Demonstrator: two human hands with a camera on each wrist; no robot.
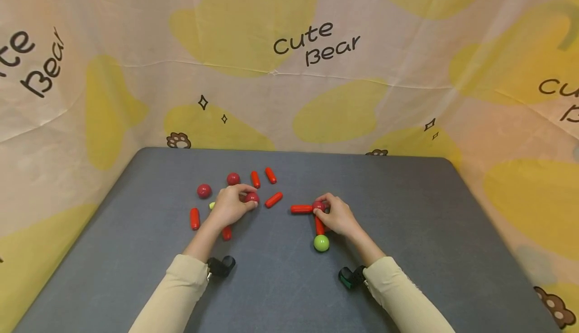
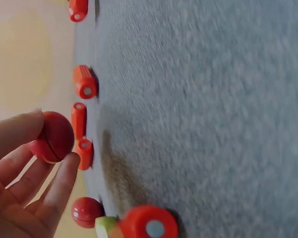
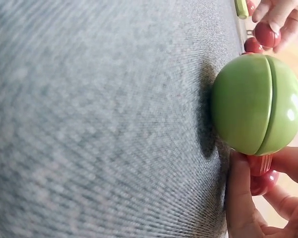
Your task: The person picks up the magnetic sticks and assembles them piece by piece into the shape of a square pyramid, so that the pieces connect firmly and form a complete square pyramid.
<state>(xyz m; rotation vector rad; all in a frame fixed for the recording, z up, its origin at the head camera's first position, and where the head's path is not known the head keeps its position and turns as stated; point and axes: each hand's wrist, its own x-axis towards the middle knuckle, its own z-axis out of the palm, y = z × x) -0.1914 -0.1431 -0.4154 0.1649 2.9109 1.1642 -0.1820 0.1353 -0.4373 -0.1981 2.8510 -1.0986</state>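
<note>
My left hand point(image 1: 229, 206) pinches a red ball point(image 1: 252, 198) between thumb and fingertips; the left wrist view shows this grooved ball point(image 2: 58, 136) held up off the table. To the right, my right hand point(image 1: 338, 216) grips another red ball point(image 1: 318, 205), where two red rods meet. One rod point(image 1: 301, 209) points left from that ball. The other rod point(image 1: 319, 226) runs toward me and ends at a green ball point(image 1: 321, 243). In the right wrist view the green ball point(image 3: 256, 104) has a groove around it and covers part of the joined pieces.
Two loose red balls point(image 1: 204, 191) lie left of and behind my left hand. Several red rods point(image 1: 273, 200) are scattered around it, and a yellow-green piece point(image 1: 211, 205) shows partly behind the hand. A patterned cloth point(image 1: 316, 96) hangs behind the grey table point(image 1: 407, 197).
</note>
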